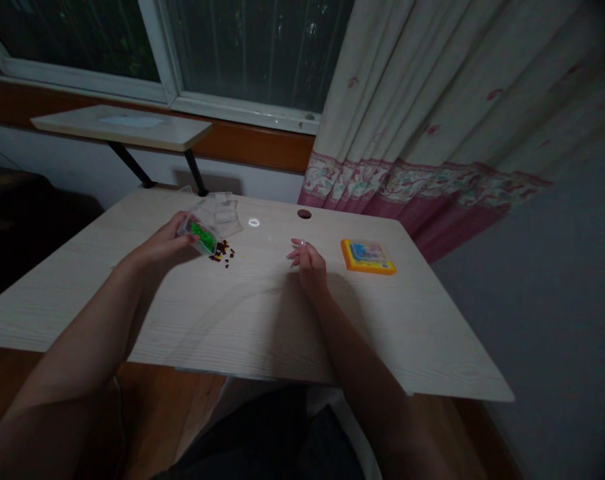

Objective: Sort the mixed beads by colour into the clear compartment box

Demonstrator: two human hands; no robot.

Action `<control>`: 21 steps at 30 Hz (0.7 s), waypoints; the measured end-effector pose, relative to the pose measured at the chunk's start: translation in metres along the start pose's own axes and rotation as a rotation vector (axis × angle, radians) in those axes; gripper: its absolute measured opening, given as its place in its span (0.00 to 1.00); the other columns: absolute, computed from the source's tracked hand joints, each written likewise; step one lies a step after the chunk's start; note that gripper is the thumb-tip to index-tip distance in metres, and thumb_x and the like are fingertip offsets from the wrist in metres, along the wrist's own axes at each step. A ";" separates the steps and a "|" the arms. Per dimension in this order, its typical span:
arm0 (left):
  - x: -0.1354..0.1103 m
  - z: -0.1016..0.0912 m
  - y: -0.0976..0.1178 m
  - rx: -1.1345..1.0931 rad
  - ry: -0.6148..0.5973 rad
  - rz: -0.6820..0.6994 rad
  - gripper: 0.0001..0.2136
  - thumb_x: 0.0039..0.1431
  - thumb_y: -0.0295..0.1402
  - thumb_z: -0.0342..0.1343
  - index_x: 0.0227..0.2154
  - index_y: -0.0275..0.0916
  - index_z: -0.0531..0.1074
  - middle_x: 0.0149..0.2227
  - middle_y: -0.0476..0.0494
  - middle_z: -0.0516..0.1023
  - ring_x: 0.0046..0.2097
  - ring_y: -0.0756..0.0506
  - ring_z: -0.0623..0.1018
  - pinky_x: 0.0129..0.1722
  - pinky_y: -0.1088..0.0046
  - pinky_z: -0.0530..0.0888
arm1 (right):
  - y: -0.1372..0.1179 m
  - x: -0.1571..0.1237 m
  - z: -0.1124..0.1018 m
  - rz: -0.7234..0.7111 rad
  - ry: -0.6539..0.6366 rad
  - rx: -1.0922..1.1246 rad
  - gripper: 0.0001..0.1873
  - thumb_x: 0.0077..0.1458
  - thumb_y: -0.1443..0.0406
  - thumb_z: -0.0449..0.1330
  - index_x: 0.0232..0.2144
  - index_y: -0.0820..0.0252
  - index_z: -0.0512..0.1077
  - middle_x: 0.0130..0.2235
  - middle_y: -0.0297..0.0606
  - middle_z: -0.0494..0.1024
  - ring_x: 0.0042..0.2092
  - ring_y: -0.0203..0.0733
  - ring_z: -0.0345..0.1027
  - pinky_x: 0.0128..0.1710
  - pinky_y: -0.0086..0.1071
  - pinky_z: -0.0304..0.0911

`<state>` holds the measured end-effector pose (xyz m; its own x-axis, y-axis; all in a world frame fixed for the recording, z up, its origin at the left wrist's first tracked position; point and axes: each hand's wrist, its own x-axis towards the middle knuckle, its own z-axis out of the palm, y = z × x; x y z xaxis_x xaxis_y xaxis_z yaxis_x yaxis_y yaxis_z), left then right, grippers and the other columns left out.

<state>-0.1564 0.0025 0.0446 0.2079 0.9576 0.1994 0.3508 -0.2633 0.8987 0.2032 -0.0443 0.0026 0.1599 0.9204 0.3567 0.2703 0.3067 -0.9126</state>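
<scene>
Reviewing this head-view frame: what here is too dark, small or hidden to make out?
- Small dark pieces on the table: too small and dim to identify.
- Clear container in the left hand: green contents blurred, partly behind fingers.
- Orange flat item: its print unreadable.
- Right hand: curled fingertips; contact with the table unclear.
- Clear plastic behind: shape indistinct.

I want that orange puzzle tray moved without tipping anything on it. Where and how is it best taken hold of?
The orange puzzle tray lies flat on the table, right of the right hand. Probably best pinched across its two long orange rims, coming from the near right side, where bare table surrounds it. It looks thin, so fingertips would likely need to slip under the edge, keeping it level.
</scene>
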 end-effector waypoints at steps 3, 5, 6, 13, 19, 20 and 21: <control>0.001 0.001 -0.002 0.032 -0.003 0.026 0.18 0.57 0.28 0.62 0.49 0.33 0.66 0.39 0.50 0.73 0.40 0.49 0.70 0.41 0.75 0.67 | -0.001 0.000 0.000 0.011 -0.002 0.012 0.26 0.67 0.50 0.48 0.48 0.62 0.77 0.30 0.34 0.78 0.29 0.36 0.67 0.34 0.31 0.66; 0.002 0.002 -0.002 0.040 0.000 0.018 0.20 0.53 0.31 0.65 0.47 0.34 0.67 0.37 0.49 0.74 0.37 0.48 0.71 0.39 0.74 0.68 | -0.001 0.000 0.000 0.014 -0.004 0.017 0.26 0.67 0.50 0.48 0.48 0.62 0.77 0.30 0.34 0.78 0.28 0.35 0.67 0.34 0.31 0.66; 0.002 0.003 -0.002 0.045 0.004 0.010 0.21 0.50 0.32 0.67 0.46 0.34 0.67 0.36 0.48 0.74 0.37 0.48 0.71 0.37 0.73 0.68 | 0.000 0.001 0.000 0.014 -0.003 0.018 0.27 0.67 0.50 0.48 0.48 0.62 0.77 0.30 0.34 0.78 0.28 0.35 0.67 0.34 0.31 0.66; 0.000 0.006 0.004 0.227 -0.023 -0.006 0.28 0.46 0.43 0.66 0.49 0.39 0.66 0.40 0.44 0.75 0.39 0.42 0.77 0.39 0.65 0.75 | -0.001 0.001 0.000 0.016 -0.004 -0.009 0.28 0.67 0.48 0.47 0.49 0.61 0.76 0.30 0.34 0.78 0.29 0.36 0.67 0.35 0.32 0.66; -0.002 0.010 0.013 0.298 0.032 0.033 0.27 0.46 0.44 0.67 0.48 0.39 0.66 0.40 0.42 0.76 0.41 0.39 0.78 0.42 0.61 0.78 | 0.002 0.002 -0.001 0.014 -0.007 -0.017 0.28 0.67 0.47 0.47 0.48 0.60 0.77 0.31 0.36 0.79 0.28 0.37 0.67 0.34 0.32 0.67; -0.001 0.011 0.013 0.296 0.046 0.031 0.27 0.46 0.44 0.67 0.47 0.39 0.66 0.41 0.42 0.76 0.42 0.39 0.78 0.43 0.60 0.78 | 0.002 0.002 -0.001 0.012 -0.006 -0.019 0.28 0.67 0.48 0.47 0.48 0.60 0.77 0.31 0.35 0.79 0.28 0.37 0.67 0.34 0.32 0.67; -0.001 0.011 0.014 0.292 0.058 0.027 0.27 0.46 0.43 0.67 0.47 0.39 0.66 0.42 0.41 0.76 0.42 0.39 0.78 0.43 0.60 0.78 | 0.003 0.002 -0.001 0.010 -0.005 -0.022 0.27 0.67 0.48 0.47 0.48 0.60 0.77 0.31 0.35 0.79 0.28 0.37 0.68 0.34 0.32 0.67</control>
<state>-0.1417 -0.0034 0.0528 0.1713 0.9526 0.2516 0.5957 -0.3035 0.7436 0.2055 -0.0416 0.0011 0.1581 0.9246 0.3466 0.2899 0.2921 -0.9114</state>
